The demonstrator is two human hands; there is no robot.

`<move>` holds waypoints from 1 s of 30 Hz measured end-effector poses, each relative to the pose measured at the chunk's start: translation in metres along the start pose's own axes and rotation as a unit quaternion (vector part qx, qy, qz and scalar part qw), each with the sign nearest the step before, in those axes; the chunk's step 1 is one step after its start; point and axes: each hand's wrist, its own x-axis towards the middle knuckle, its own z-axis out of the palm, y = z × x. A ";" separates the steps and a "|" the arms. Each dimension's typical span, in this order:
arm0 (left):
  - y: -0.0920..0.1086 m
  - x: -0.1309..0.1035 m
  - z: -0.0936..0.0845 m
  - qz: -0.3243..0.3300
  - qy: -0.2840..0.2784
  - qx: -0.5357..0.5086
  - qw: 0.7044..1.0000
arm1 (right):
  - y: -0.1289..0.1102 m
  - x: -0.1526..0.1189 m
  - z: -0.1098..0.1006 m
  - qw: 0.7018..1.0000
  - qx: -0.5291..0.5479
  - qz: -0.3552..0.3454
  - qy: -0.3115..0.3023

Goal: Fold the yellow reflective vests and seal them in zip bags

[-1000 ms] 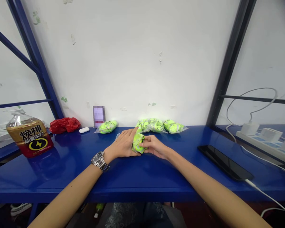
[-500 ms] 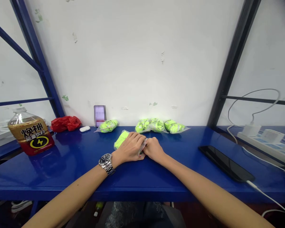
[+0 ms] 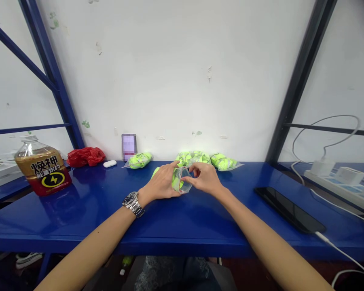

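Observation:
A clear plastic bag (image 3: 186,186) with folded neon-yellow fabric (image 3: 176,180) inside lies on the blue table between my hands, its mouth spread and facing right. My left hand (image 3: 162,182), with a steel watch (image 3: 133,203) on the wrist, rests over the bag and grips it near the mouth, hiding most of the fabric. The thumb and fingers of my right hand (image 3: 205,176) pinch the edge of the bag's mouth. Behind my hands, by the wall, lie more bagged neon-yellow bundles (image 3: 224,161), and another bundle (image 3: 140,160) sits further left.
On the left stand a large drink bottle (image 3: 44,167), a red plastic bag (image 3: 85,156) and a white earbud case (image 3: 109,163). A phone (image 3: 129,146) leans on the wall. To the right are a charging black phone (image 3: 289,209) and a power strip (image 3: 336,186). Blue posts (image 3: 297,81) flank the table.
The bag's mouth, bunched between my hands before, is now spread apart. My right hand has moved slightly up and right, its fingers now visible in a pinch.

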 end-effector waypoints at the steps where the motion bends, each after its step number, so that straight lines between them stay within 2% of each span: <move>1: 0.000 0.000 -0.001 0.000 -0.002 -0.008 1.000 | 0.001 0.001 -0.002 1.000 0.001 -0.003 0.015; 3: 0.003 -0.001 -0.002 0.009 -0.004 -0.021 1.000 | 0.002 0.001 -0.001 0.999 0.027 -0.022 -0.009; 5: 0.009 0.000 -0.002 0.028 -0.004 -0.031 0.999 | 0.002 0.001 0.004 0.994 0.062 -0.045 -0.074; 8: 0.019 0.001 -0.002 0.057 -0.008 -0.031 0.998 | 0.001 -0.003 0.016 0.987 0.073 -0.031 -0.138; 14: 0.030 0.002 -0.001 0.062 0.002 -0.013 0.998 | -0.002 -0.009 0.030 0.996 0.007 0.038 -0.084; 19: 0.031 0.004 0.001 0.061 0.003 -0.031 0.998 | 0.000 -0.006 0.032 0.993 -0.040 0.077 -0.078; 23: 0.027 0.004 0.002 0.073 -0.010 -0.026 0.997 | 0.004 -0.003 0.029 0.993 -0.045 0.045 -0.095; 26: 0.022 0.002 0.003 0.082 0.008 -0.025 0.996 | 0.005 -0.003 0.022 0.994 0.005 -0.003 -0.109; 30: 0.017 -0.001 0.001 0.081 0.017 -0.022 0.996 | 0.004 -0.005 0.013 0.979 0.095 -0.036 -0.176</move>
